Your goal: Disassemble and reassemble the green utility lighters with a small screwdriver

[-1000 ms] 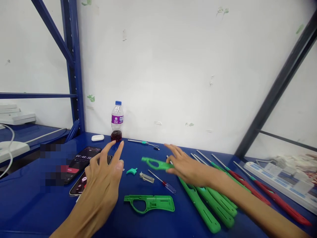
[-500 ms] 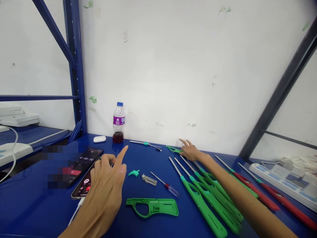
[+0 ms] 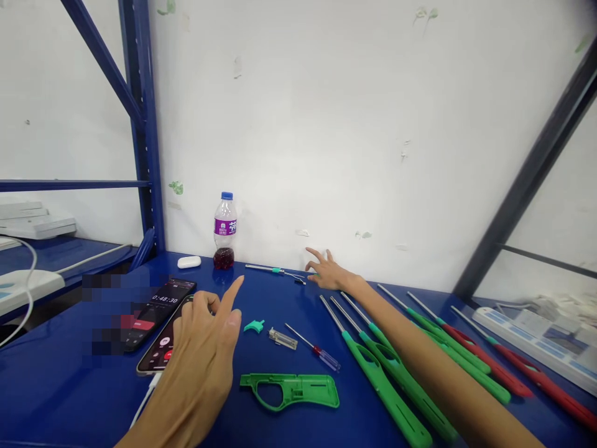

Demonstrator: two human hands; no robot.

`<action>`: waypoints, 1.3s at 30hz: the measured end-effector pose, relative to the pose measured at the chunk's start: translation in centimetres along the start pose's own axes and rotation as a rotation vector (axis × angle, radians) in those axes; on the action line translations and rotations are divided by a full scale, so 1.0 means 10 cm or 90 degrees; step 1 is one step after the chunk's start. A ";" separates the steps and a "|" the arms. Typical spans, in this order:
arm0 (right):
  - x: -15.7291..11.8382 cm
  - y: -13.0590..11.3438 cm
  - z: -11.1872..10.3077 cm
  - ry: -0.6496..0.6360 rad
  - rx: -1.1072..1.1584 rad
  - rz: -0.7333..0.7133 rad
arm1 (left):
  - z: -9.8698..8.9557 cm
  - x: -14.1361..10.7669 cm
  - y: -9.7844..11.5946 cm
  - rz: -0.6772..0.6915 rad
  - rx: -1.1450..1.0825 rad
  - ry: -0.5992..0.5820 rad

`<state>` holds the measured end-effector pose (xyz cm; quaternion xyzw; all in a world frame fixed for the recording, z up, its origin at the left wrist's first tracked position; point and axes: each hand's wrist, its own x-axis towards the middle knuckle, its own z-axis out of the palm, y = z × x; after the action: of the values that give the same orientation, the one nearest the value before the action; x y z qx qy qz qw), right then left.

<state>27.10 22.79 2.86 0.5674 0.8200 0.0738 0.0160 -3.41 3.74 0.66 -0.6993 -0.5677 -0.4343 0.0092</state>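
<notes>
My left hand (image 3: 205, 354) hovers over the near left of the blue table, index finger stretched out, holding nothing, beside a phone (image 3: 156, 348). My right hand (image 3: 326, 272) reaches to the back by the wall, fingers spread, over a green piece it mostly hides. Left of it lies a metal rod with a teal collar (image 3: 277, 270). Between the hands are a teal trigger (image 3: 254, 326), a clear part (image 3: 282, 338) and a screwdriver (image 3: 321, 353). An open green shell half (image 3: 298, 391) lies in front. Green lighters (image 3: 380, 379) lie partly under my right forearm.
A bottle (image 3: 224, 233) and a white case (image 3: 189, 262) stand near the wall. Another phone (image 3: 165, 305) lies at the left. Red lighters (image 3: 536, 373) and a power strip (image 3: 527, 342) are at the right. A blue post (image 3: 148, 137) rises at the left.
My right hand has moved left along the wall, over the small green piece. My left hand has barely moved.
</notes>
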 end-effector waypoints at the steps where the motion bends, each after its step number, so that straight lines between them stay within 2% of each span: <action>1: 0.08 -0.08 0.00 0.008 -0.003 -0.013 | 0.00 0.00 -0.01 0.006 0.004 -0.005; 7: 0.49 -0.57 0.01 0.035 -0.027 -0.056 | 0.07 0.05 -0.13 0.012 -0.037 0.046; 12: 0.66 -0.85 0.03 0.057 -0.063 -0.019 | 0.02 0.09 -0.08 -0.025 -0.068 0.078; 18: 0.64 -0.92 0.02 0.047 -0.107 0.011 | -0.19 0.04 0.18 -0.063 -0.117 0.055; 23: 0.58 -0.88 0.04 0.027 -0.118 -0.002 | -0.19 0.05 0.11 -0.062 -0.110 0.005; 27: 0.49 -0.82 0.06 0.030 -0.109 -0.007 | -0.12 0.08 -0.02 -0.058 -0.081 -0.074; 30: 0.36 -0.74 0.00 0.053 -0.094 -0.010 | -0.08 0.08 -0.07 -0.042 -0.068 -0.091; 35: -0.03 -0.63 -0.32 0.124 -0.069 -0.042 | -0.06 0.07 -0.03 0.023 -0.082 -0.069; 39: -0.59 -0.73 -0.60 0.172 -0.057 -0.110 | -0.07 0.06 0.08 0.141 -0.070 0.000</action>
<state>21.79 14.20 7.40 0.4786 0.8562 0.1841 -0.0632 -3.15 3.57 1.85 -0.7573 -0.4623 -0.4609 0.0191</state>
